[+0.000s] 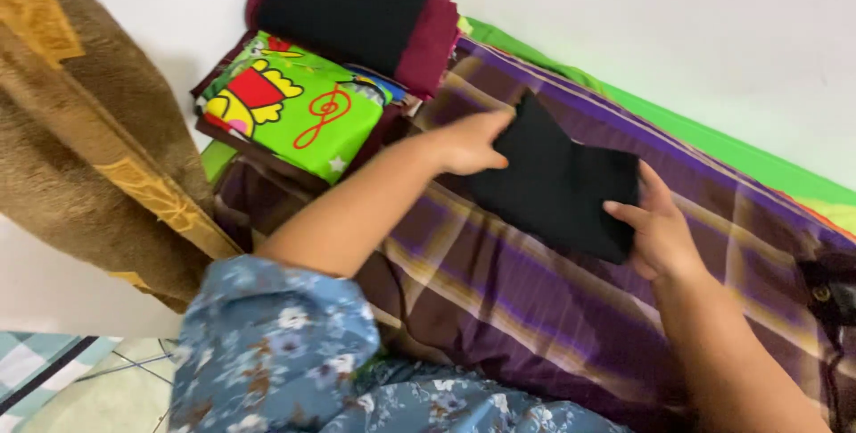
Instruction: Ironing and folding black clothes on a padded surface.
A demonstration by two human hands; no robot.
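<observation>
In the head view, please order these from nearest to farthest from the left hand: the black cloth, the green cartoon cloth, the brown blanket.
From the left hand:
1. Black cloth, touching it, on its right.
2. Green cartoon cloth, folded, to the upper left.
3. Brown blanket, far left edge.

Blue floral short sleeve (276, 344), bare forearms, bare hands

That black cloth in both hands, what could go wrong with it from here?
The black cloth is pinched only at its edges by the left hand and right hand, so its fold might slip open. The stack of folded clothes by the wall looks uneven and could topple if more is added. The purple plaid cloth underneath is rumpled, which may spoil neat folding.
</observation>
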